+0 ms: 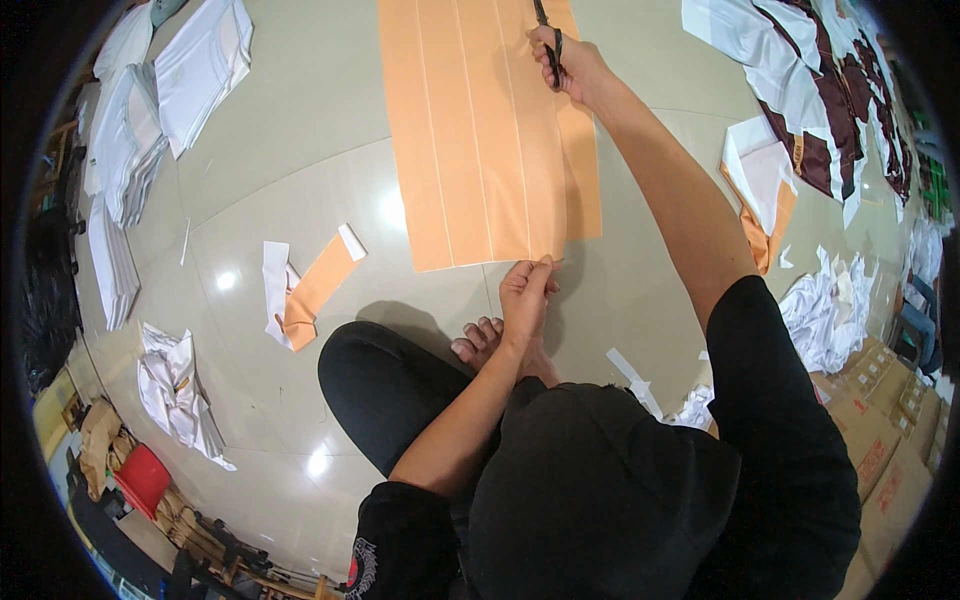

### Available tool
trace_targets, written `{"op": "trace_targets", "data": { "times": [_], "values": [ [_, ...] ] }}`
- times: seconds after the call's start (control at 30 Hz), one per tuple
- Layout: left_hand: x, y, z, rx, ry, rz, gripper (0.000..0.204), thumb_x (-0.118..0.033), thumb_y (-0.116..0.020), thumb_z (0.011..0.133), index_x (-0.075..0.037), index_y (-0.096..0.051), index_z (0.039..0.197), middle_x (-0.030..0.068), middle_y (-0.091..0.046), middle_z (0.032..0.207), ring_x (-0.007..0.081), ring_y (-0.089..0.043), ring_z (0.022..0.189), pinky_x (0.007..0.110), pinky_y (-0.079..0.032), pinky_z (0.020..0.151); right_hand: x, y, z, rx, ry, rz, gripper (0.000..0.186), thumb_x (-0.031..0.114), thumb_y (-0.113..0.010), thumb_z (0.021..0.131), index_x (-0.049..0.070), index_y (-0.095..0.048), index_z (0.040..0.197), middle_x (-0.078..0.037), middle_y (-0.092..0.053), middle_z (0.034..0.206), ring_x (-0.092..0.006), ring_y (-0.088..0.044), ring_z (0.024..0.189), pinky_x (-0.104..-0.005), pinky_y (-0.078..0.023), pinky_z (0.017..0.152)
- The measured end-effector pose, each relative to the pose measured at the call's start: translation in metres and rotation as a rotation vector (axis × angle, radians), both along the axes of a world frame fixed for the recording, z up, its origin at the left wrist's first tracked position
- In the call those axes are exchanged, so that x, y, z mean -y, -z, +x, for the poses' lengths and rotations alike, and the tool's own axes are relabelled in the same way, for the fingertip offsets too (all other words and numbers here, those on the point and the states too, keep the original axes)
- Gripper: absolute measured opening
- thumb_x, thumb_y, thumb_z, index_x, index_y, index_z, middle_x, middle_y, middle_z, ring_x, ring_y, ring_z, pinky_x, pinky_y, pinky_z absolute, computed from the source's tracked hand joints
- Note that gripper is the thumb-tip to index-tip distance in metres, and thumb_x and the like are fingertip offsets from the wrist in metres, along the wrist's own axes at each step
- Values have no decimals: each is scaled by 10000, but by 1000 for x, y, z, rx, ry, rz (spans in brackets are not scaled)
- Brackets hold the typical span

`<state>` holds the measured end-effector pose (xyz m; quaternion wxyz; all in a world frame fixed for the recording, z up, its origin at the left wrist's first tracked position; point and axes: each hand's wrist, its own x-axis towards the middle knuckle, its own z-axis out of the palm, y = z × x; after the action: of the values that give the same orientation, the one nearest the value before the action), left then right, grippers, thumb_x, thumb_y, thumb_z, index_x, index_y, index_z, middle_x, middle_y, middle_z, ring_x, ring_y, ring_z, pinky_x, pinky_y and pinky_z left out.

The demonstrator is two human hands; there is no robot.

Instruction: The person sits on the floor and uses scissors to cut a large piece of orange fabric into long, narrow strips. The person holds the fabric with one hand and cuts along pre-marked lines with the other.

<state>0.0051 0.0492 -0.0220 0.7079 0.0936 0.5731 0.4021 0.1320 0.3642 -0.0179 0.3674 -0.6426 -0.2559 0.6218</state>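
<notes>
A long orange sheet of fabric (455, 150) with pale lengthwise lines lies on the tiled floor in front of me. My left hand (527, 295) pinches its near edge close to the right corner. Farther off, my right hand (560, 65) is wrapped round black-handled scissors (556, 58), whose blades point away over the sheet and run toward the top of the picture. Where the blades end, and how far apart they are, I cannot make out. Beside the right forearm, a separate orange strip (582, 190) shows along the sheet's right side.
Left of the sheet lies a folded orange and white strip (318, 290). White fabric stacks (135, 140) and a crumpled white cloth (178, 390) are at the left. To the right are white and dark maroon pieces (800, 95), a white heap (828, 305) and cardboard boxes (885, 420).
</notes>
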Motion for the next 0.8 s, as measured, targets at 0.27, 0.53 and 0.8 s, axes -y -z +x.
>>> {"op": "trace_targets", "data": {
  "times": [0.27,0.53,0.8],
  "values": [
    [-1,-2,-1,31,0,-39,224,-253,-652,953,-54,-704,866,-34,-571,651,35,-459,573,198,-312,522,-5,-4,-3,-8,17,18,290,280,-783,765,67,-592,717,-16,-557,631,-104,-509,509,-257,-385,451],
    [-1,-3,0,20,6,-31,232,-258,-651,956,-52,-705,865,-38,-565,653,36,-454,573,198,-313,522,-4,0,0,4,-38,9,244,265,-753,795,107,-581,724,34,-547,634,-51,-493,480,-203,-397,434],
    [0,0,0,5,21,-28,238,-265,-639,961,-55,-705,870,-38,-564,651,28,-431,555,197,-299,504,-3,2,-2,2,-39,23,249,216,-742,803,104,-566,667,17,-534,586,-81,-500,494,-241,-348,445]
  ]
}}
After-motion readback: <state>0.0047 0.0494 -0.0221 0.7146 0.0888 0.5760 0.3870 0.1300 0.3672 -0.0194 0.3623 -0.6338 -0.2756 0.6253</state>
